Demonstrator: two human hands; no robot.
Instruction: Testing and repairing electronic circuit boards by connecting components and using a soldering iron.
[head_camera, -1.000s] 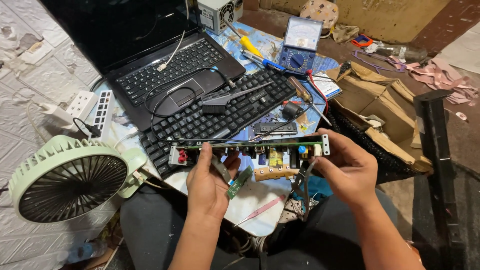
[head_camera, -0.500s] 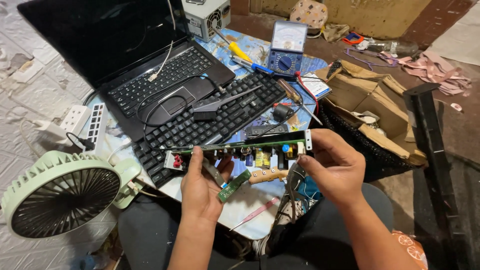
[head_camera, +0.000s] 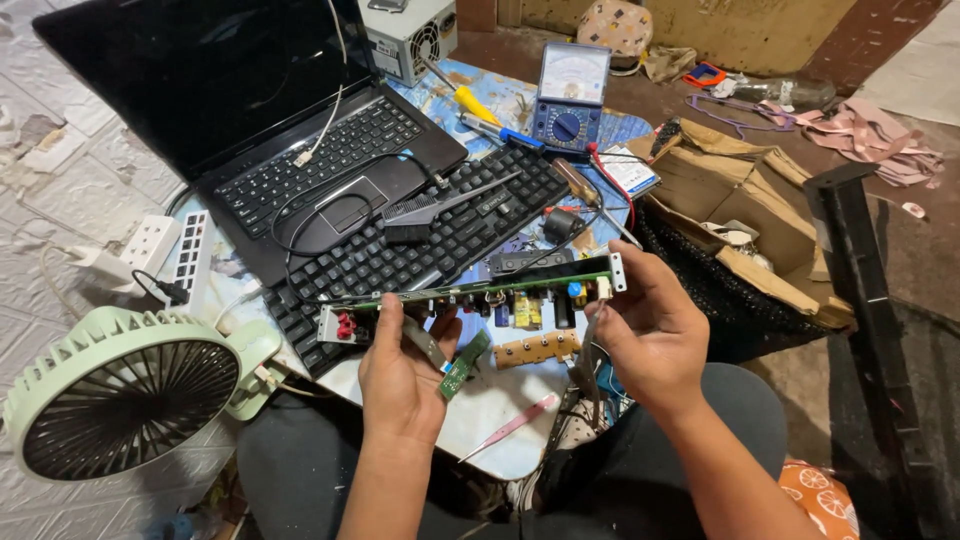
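Head view, left hand (head_camera: 400, 375) and right hand (head_camera: 650, 335) fingers closed on long circuit board (head_camera: 480, 292)

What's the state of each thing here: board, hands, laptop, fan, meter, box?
long circuit board: held edge-up over the table, one hand at each end
left hand: closed on the board's left end
right hand: closed on the board's right end
laptop: lid open, screen dark
desk fan: upright; spinning or not, cannot tell
multimeter: propped up, dial facing the camera
cardboard box: open
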